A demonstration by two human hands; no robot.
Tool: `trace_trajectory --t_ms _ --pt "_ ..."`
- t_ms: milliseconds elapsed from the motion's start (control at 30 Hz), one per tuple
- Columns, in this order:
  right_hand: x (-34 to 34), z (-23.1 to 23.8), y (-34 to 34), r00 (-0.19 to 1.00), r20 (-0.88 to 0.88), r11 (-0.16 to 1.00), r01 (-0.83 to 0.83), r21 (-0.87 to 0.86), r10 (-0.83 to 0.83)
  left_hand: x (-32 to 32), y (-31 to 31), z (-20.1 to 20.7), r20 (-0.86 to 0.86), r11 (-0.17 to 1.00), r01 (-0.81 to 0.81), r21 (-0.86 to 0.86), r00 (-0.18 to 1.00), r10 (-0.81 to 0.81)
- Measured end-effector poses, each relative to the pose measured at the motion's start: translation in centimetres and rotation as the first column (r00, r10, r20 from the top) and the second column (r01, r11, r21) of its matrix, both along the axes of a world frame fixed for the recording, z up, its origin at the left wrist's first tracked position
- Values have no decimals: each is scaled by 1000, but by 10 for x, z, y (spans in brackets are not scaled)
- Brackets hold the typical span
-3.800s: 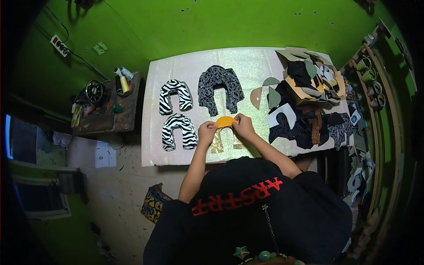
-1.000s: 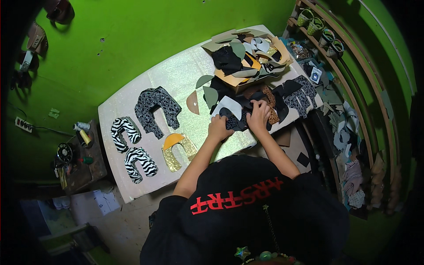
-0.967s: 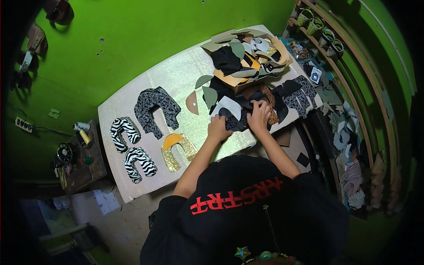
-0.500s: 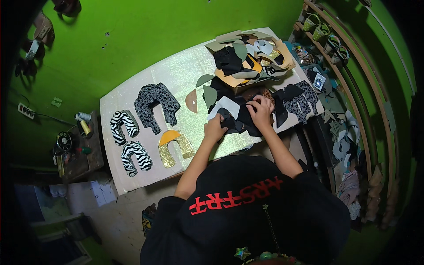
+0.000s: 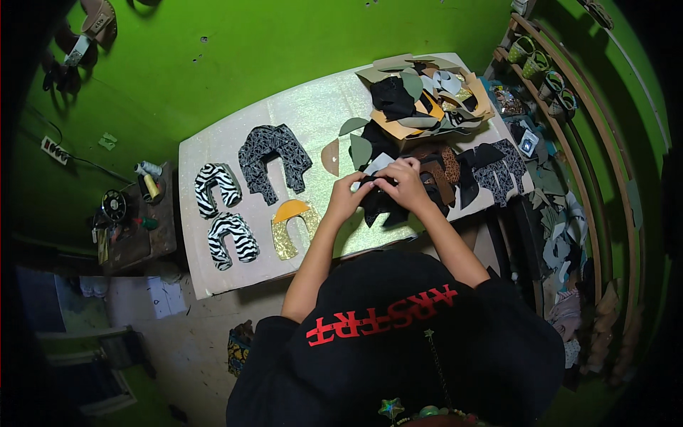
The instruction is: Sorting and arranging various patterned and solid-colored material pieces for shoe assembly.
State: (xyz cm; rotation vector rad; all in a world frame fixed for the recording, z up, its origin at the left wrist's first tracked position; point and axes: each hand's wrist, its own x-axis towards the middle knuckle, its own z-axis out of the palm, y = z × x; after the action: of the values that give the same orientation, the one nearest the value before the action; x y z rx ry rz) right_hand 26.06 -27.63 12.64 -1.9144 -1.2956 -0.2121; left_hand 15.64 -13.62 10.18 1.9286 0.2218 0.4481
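Bright green walls (image 5: 284, 43) are set around a pale, glittering tabletop (image 5: 313, 96). At far left, spools of thread (image 5: 151, 186) and a handwheel (image 5: 114, 204) are carried by a small wooden stand (image 5: 140, 242). Along the tabletop's left end, two zebra-striped arches, an upper one (image 5: 215, 171) and a lower one (image 5: 229, 222), are laid near each other, followed by a dark grey patterned arch (image 5: 274, 137). Nearer the person, a gold arch (image 5: 284, 245) is topped by an orange half-round (image 5: 290, 209), its legs pointed toward the near edge.

Beyond these, a tan half-round (image 5: 330, 158) is passed before the left hand (image 5: 347, 199) is reached. By the left hand and the right hand (image 5: 407, 185) alike, a black piece (image 5: 384, 208) appears to be pinched, with the fingertips of both drawn close together in one grip. The black piece is spread directly below and between them, near the front edge, with neither hand clearly nearer; its long axis cannot be told under the fingers. The gold arch is left of the grip, closer to the left hand.

Just past the fingers, a white piece (image 5: 377, 164) is partly covered. Farther right, a leopard-print piece (image 5: 450, 167) and a grey patterned piece (image 5: 504, 174) are strewn in front of a scrap-filled box (image 5: 398, 129).
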Motion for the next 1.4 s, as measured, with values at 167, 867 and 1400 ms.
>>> trace_trajectory --t_ms 167,867,1400 --pt "-9 -12 14 835 -544 961 -208 -184 77 -31 24 -7 -94 936 -100 -337 993 72" --pt "-107 -101 117 673 -718 966 -19 -258 -178 -172 120 -91 -410 812 -494 -310 840 355" --pt "-135 -88 121 856 -421 913 129 -387 -299 -179 124 -80 -403 816 -557 158 718 568"
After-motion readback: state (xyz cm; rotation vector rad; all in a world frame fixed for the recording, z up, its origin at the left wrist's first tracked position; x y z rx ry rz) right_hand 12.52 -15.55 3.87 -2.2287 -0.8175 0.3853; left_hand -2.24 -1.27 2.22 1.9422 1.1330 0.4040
